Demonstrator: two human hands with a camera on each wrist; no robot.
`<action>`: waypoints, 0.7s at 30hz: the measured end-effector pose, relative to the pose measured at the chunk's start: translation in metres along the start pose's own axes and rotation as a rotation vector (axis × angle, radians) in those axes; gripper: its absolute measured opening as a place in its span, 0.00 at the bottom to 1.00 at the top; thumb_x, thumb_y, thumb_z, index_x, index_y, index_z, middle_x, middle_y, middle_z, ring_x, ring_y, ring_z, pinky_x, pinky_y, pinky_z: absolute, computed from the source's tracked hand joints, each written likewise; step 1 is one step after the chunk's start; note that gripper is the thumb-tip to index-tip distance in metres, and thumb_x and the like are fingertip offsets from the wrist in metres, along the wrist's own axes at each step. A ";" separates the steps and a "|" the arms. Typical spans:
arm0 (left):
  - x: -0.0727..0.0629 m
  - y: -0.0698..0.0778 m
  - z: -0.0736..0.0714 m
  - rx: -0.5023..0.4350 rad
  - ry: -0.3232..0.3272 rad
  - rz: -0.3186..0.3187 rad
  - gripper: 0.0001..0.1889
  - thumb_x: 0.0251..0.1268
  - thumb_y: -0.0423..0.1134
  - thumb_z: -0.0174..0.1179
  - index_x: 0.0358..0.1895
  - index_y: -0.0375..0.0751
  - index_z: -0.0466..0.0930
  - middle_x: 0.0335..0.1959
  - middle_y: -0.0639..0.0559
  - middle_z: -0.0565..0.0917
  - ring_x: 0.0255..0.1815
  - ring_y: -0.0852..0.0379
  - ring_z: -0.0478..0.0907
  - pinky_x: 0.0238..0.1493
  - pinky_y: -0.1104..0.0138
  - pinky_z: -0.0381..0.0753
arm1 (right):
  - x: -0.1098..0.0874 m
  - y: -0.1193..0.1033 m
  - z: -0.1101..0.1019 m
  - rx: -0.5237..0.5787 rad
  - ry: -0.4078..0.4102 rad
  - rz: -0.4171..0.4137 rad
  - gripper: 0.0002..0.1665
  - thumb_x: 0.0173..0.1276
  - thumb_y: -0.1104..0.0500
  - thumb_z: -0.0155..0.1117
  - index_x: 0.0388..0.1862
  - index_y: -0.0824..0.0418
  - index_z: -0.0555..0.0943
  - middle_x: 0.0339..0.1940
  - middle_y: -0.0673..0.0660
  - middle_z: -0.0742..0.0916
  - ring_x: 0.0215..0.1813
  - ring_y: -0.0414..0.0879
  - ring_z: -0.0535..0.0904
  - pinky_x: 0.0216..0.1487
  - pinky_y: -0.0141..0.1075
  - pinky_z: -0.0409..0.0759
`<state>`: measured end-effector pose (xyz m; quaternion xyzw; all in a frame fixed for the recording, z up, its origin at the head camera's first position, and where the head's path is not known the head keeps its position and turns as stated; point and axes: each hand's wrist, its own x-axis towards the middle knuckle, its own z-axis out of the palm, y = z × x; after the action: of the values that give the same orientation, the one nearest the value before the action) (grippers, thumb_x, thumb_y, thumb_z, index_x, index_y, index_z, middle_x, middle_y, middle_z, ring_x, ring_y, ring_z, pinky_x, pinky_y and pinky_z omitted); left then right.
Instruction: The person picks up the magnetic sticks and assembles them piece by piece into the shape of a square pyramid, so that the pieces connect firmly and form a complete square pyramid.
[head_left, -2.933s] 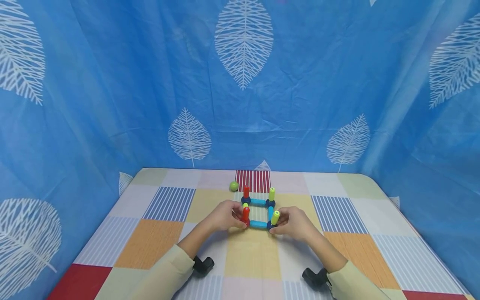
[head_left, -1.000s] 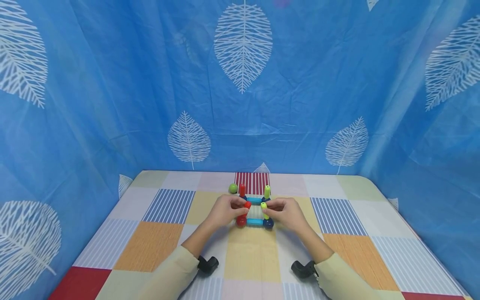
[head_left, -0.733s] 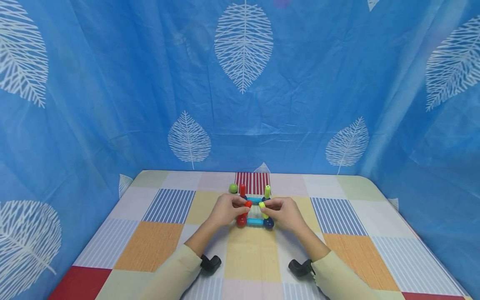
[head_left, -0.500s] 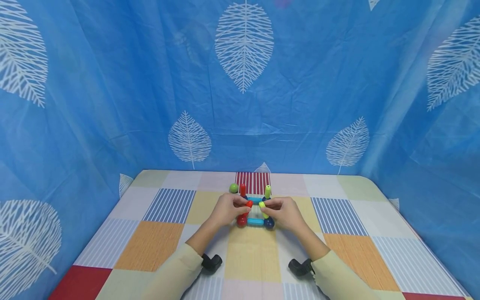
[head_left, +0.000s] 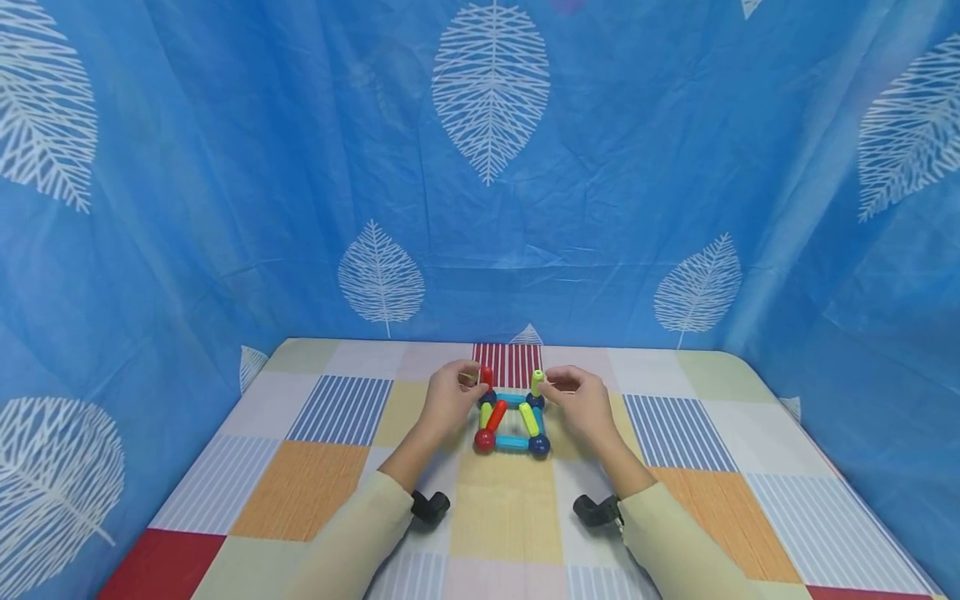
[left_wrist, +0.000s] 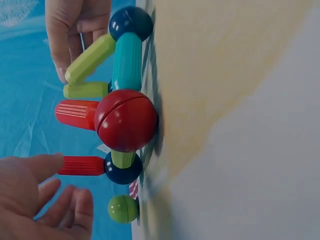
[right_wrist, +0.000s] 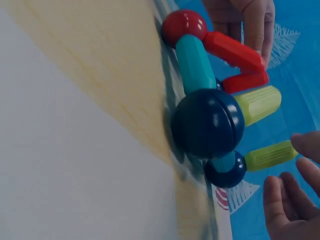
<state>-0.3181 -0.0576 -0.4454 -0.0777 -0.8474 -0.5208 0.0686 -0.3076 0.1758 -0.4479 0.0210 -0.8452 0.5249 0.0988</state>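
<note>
A square of magnetic rods and balls lies on the tablecloth, with a red ball (head_left: 485,440) at the near left and dark blue balls (head_left: 539,446) at the other corners. From the near corners, a red rod (head_left: 497,415) and a yellow-green rod (head_left: 529,419) lean inward. My left hand (head_left: 448,398) is at the upright far red rod (left_wrist: 82,165), its thumb at the tip and the other fingers loosely bent, apart from it. Likewise my right hand (head_left: 585,404) has its thumb at the tip of the far yellow-green rod (right_wrist: 271,155), fingers spread off it.
A green ball (left_wrist: 123,209) sits beyond the frame's far left corner, covered by my left hand in the head view. Patchwork cloth (head_left: 506,517) covers the table. A blue leaf-print curtain (head_left: 600,167) surrounds the back and sides.
Both hands have let go of the near rods and moved back to the far ones. Those near rods, upright at first, now tilt inward.
</note>
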 end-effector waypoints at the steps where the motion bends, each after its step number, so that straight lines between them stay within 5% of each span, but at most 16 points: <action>1: 0.003 0.000 0.002 0.007 -0.001 -0.001 0.18 0.67 0.35 0.69 0.58 0.38 0.83 0.48 0.45 0.85 0.46 0.52 0.82 0.45 0.63 0.88 | 0.003 0.001 0.000 0.003 -0.010 -0.003 0.18 0.66 0.56 0.75 0.53 0.60 0.86 0.51 0.60 0.90 0.54 0.53 0.86 0.53 0.40 0.86; 9: 0.014 -0.001 0.009 0.040 -0.072 0.009 0.14 0.65 0.34 0.70 0.53 0.41 0.86 0.46 0.49 0.89 0.47 0.53 0.84 0.53 0.61 0.87 | 0.012 0.005 0.005 0.015 -0.106 -0.052 0.19 0.65 0.61 0.74 0.55 0.63 0.86 0.51 0.61 0.91 0.55 0.55 0.87 0.59 0.44 0.85; 21: 0.011 0.001 0.010 0.142 -0.194 0.080 0.12 0.63 0.32 0.71 0.49 0.45 0.90 0.45 0.51 0.88 0.48 0.54 0.84 0.54 0.61 0.87 | 0.007 0.008 0.006 0.023 -0.206 -0.110 0.14 0.64 0.63 0.76 0.48 0.60 0.90 0.46 0.58 0.92 0.49 0.48 0.89 0.52 0.34 0.87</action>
<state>-0.3287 -0.0476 -0.4475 -0.1566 -0.8809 -0.4466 0.0123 -0.3165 0.1747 -0.4563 0.1223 -0.8424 0.5233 0.0399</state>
